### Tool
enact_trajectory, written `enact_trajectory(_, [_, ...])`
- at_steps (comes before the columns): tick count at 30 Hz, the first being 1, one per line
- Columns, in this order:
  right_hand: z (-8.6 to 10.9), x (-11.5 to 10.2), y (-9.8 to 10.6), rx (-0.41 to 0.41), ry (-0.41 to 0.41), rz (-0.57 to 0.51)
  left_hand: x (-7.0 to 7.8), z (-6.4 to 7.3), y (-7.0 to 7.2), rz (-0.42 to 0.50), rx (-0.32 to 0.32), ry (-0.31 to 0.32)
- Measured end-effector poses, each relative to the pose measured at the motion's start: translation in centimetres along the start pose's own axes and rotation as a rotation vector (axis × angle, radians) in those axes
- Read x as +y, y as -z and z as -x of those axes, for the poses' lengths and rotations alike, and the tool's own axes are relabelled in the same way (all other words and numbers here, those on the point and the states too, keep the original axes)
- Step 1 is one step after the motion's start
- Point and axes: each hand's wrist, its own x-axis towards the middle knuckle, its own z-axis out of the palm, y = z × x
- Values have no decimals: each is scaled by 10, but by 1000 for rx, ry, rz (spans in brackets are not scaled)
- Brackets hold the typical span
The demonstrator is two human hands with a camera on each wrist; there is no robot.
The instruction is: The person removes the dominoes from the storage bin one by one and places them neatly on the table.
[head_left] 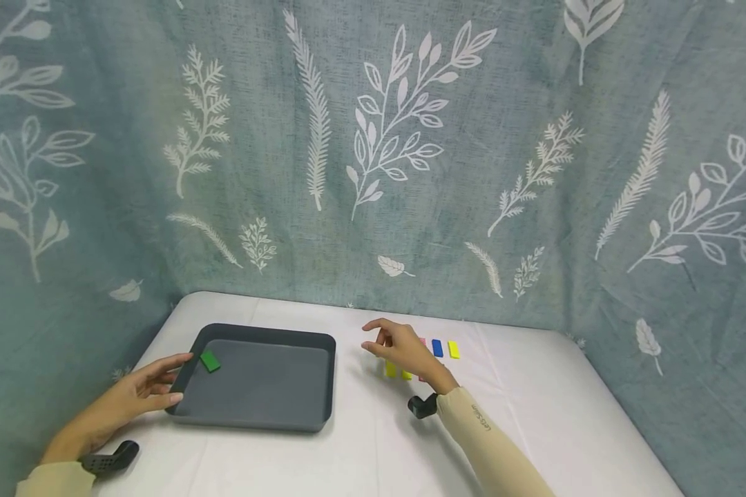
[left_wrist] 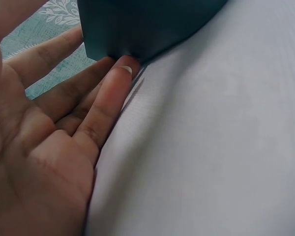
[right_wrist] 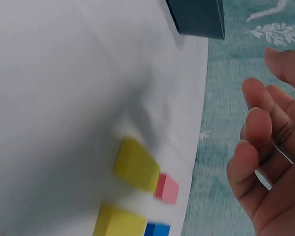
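A dark grey tray (head_left: pixel 267 420) lies on the left of the white table, with one green block (head_left: pixel 210 361) near its left wall. My left hand (head_left: pixel 138 393) is at the tray's left side, its fairly straight fingertips against the outer wall. In the left wrist view, the fingers (left_wrist: pixel 105 105) reach the tray's lower edge (left_wrist: pixel 137 29). My right hand (head_left: pixel 404 348) hovers above small blocks right of the tray, fingers loosely bent and nothing between them. Beneath it are yellow blocks (right_wrist: pixel 137 164), with a pink block (right_wrist: pixel 167 188) beside them; the hand partly hides the group in the head view.
Farther right on the table are a blue block (head_left: pixel 437 348) and another yellow block (head_left: pixel 453 349). A green-blue leaf-patterned curtain (head_left: pixel 348 255) rises behind the white tablecloth (head_left: pixel 323 462) and along both sides.
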Motion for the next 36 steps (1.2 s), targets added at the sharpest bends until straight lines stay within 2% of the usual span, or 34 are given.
enact_trajectory(4, [-14, -10, -12, -31, 10, -4, -1, 1, -1, 0, 10, 12])
enact_trajectory(12, [-41, -30, -35, -46, 86, 10, -2, 2, 0, -1, 30, 38])
enact_trajectory(20, [-63, -58, -56, -93, 131, 11, -2, 0, 2, 1, 20, 23])
enact_trajectory(30, [-83, -91, -80, -151, 209, 37, 0, 0, 1, -4, 27, 11])
enact_trajectory(34, [-89, -100, -90, -171, 217, 62, 0, -1, 0, -4, 25, -2])
enact_trajectory(36, [-91, -103, -96, -187, 218, 72, 0, -1, -1, 9, 21, 11])
